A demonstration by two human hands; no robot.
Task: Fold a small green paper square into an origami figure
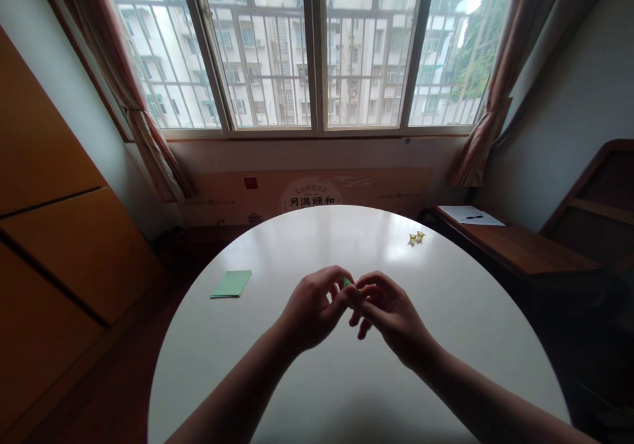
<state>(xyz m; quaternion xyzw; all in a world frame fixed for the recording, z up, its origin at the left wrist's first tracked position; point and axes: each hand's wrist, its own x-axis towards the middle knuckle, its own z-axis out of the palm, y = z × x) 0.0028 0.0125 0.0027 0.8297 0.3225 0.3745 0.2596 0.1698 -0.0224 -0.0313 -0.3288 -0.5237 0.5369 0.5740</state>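
While left hand (312, 305) and right hand (399, 315) pinched the green piece (347, 282) between them, fingertips nearly closed, its long axis was hidden.

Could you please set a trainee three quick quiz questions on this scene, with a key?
1. Multiple choice: what lies on the white table, left of the left hand? A) scissors B) green paper C) a cup
2. True or false: the left and right hand come together at a small green piece.
3. Count: how many small yellow objects lie towards the table's far right edge?

Key: 1. B; 2. True; 3. Two.
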